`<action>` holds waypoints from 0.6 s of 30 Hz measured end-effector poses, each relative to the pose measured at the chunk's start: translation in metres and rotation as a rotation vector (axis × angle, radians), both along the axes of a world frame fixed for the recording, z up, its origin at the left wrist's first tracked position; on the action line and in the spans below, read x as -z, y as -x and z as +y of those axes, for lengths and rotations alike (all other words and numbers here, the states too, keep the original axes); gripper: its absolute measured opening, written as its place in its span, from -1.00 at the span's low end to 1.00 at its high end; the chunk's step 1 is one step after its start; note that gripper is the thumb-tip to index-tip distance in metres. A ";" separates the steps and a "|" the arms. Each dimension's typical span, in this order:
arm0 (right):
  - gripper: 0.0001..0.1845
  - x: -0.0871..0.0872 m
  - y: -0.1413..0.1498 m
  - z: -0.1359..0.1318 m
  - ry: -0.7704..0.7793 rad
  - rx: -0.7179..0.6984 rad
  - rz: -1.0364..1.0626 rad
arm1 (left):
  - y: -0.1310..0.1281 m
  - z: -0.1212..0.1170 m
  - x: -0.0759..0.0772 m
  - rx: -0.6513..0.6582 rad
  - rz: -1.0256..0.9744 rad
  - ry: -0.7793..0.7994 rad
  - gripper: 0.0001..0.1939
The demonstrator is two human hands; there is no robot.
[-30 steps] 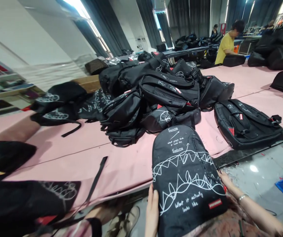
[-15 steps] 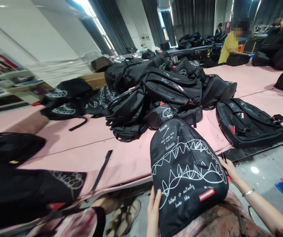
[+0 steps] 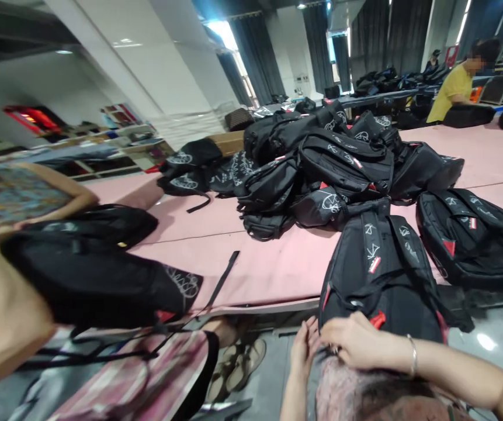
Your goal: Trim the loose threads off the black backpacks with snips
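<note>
A black backpack [image 3: 378, 280] lies with its shoulder straps facing up, its top on the table edge and its lower end towards my lap. It has white scribbles, a small red-and-white label and a red piece near the bottom. My left hand [image 3: 304, 346] is beside the lower left corner, fingers stretched upward and apart. Across that corner reaches my right hand [image 3: 356, 342], its fingers bent and pressed together close to the left fingers. What the right fingers hold, if anything, is hidden.
A pile of black backpacks [image 3: 312, 158] covers part of the pink table [image 3: 260, 266]. Another backpack [image 3: 474, 240] lies at right. On the left, a co-worker's arm [image 3: 10, 304] is near a black bag [image 3: 102, 275]. A person in yellow [image 3: 450, 90] works at the far right.
The backpack has been turned from its printed front to its strap side and rests against the table edge. My right hand has moved left, close to my left hand. The view has shifted left.
</note>
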State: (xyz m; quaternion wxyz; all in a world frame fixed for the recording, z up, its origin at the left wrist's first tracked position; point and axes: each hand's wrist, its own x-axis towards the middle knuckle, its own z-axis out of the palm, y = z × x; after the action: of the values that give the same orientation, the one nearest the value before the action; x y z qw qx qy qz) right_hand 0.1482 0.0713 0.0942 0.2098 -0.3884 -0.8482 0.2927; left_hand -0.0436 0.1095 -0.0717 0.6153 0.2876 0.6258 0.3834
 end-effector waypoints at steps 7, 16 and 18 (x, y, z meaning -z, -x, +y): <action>-0.55 0.061 -0.026 -0.029 0.207 0.032 0.014 | 0.070 -0.032 -0.003 -0.082 0.123 -0.047 -0.58; -0.73 0.058 -0.068 -0.039 0.170 0.357 0.057 | -0.019 0.026 -0.075 0.486 0.553 -0.812 -0.59; -0.67 0.062 -0.070 -0.046 0.145 0.409 -0.036 | -0.029 0.038 -0.087 0.623 0.788 -1.038 -0.59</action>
State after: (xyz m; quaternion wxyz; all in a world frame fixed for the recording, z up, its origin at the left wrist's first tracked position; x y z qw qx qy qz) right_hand 0.2184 0.0248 0.0321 0.2214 -0.5716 -0.7321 0.2972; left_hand -0.0147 0.1473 0.0155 0.2089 0.8247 0.4274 0.3059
